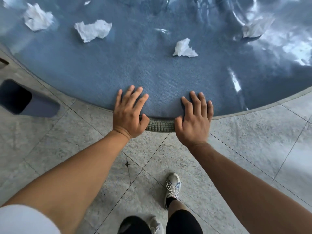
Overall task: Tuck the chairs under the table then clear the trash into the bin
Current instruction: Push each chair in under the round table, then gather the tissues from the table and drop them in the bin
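Head view, looking down. We saw a round table (168, 73) under a blue cloth with a glossy clear cover; its near edge curved across the frame, and its far and right parts were cut off.

A woven grey chair back (160, 126) showed as a short strip at the table's near edge. Its long axis ran left to right, following the rim. The seat and legs were hidden beneath the table, so we could not tell how far under it sat.

The left hand (129, 114) lay over the left end of the chair back, fingers straight and spread onto the cloth, thumb against the weave. The right hand (195, 120) lay over the right end in the same manner, fingers extended flat. Neither grip curled round anything; both were open, pressing.

Trash on the table: four crumpled white tissues. One far left (38, 17), one left of centre (93, 30), one near the middle (184, 48), and one at right (255, 27), partly lost in glare off the cover. All were well apart from the hands.

A dark bin (25, 98) stood on the tiled floor (84, 149) left of the table, mouth tilted toward us, blurred.

Grey sneaker (173, 184) on the floor below the right arm; a second shoe was cut off at the bottom edge.
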Action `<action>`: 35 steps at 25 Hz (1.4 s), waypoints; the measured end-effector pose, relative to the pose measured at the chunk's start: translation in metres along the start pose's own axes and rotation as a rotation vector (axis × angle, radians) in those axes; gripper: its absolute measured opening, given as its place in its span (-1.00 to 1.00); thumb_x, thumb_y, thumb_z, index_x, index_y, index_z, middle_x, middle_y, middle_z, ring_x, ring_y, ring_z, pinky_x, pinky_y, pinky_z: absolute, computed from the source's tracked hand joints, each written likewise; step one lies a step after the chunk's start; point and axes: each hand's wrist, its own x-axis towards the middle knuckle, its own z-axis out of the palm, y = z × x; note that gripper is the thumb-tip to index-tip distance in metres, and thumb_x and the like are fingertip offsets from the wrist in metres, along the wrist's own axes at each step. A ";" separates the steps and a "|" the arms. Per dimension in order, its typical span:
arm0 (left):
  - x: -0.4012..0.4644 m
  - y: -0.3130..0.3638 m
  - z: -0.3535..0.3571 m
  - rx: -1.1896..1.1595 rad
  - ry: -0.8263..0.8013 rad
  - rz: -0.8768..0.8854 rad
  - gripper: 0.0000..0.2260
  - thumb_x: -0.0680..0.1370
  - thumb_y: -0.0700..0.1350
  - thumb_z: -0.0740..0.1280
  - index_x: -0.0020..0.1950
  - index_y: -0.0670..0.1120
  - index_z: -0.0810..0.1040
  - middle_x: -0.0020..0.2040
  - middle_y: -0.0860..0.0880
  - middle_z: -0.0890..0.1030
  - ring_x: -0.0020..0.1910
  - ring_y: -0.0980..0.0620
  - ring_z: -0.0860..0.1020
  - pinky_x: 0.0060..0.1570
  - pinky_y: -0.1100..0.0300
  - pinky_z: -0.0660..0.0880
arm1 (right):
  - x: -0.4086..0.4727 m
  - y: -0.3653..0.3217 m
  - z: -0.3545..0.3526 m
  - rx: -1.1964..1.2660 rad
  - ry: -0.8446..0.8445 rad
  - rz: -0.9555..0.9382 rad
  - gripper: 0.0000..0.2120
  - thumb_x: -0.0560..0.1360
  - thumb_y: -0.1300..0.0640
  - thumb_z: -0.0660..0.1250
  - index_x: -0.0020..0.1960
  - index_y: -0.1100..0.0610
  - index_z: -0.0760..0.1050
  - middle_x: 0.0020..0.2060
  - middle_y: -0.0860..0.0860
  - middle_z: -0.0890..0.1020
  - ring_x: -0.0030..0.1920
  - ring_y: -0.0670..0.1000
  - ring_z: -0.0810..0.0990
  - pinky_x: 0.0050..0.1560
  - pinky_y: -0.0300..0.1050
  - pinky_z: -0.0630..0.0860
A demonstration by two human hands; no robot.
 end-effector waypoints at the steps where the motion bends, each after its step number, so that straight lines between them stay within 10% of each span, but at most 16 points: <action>1: 0.001 0.001 -0.004 0.019 -0.056 -0.017 -0.42 0.41 -0.02 0.22 0.42 -0.14 0.53 0.49 -0.17 0.46 0.53 -0.26 0.33 0.49 -0.35 0.15 | 0.001 -0.001 -0.003 -0.009 -0.041 0.008 -0.44 0.45 0.00 0.19 0.43 0.09 0.45 0.54 0.10 0.36 0.61 0.18 0.16 0.59 0.26 0.01; 11: 0.018 -0.006 -0.062 -0.098 -0.642 -0.069 -0.42 0.63 0.06 0.14 0.64 -0.05 0.15 0.68 -0.05 0.02 0.65 -0.10 -0.03 0.59 -0.18 -0.05 | 0.010 -0.052 -0.043 -0.218 -0.589 0.188 -0.36 0.66 0.01 0.03 0.66 0.16 -0.11 0.65 0.16 -0.17 0.64 0.24 -0.24 0.61 0.27 -0.18; 18: -0.040 -0.117 -0.123 -0.245 -0.648 -0.052 -0.50 0.62 -0.03 0.24 0.56 -0.13 0.33 0.57 -0.12 0.34 0.58 -0.06 0.25 0.52 0.02 0.16 | 0.000 -0.163 -0.031 -0.157 -0.544 0.320 -0.44 0.59 0.05 0.20 0.55 0.18 0.21 0.61 0.23 0.10 0.62 0.24 0.02 0.61 0.24 -0.03; 35: 0.033 -0.317 -0.169 -0.187 -0.551 -0.497 -0.44 0.63 -0.04 0.25 0.60 -0.16 0.22 0.61 -0.18 0.24 0.59 -0.13 0.20 0.53 -0.05 0.18 | 0.165 -0.337 0.074 0.084 -0.484 0.081 -0.44 0.55 0.05 0.29 0.52 0.14 0.32 0.60 0.24 0.13 0.62 0.24 0.04 0.61 0.17 -0.03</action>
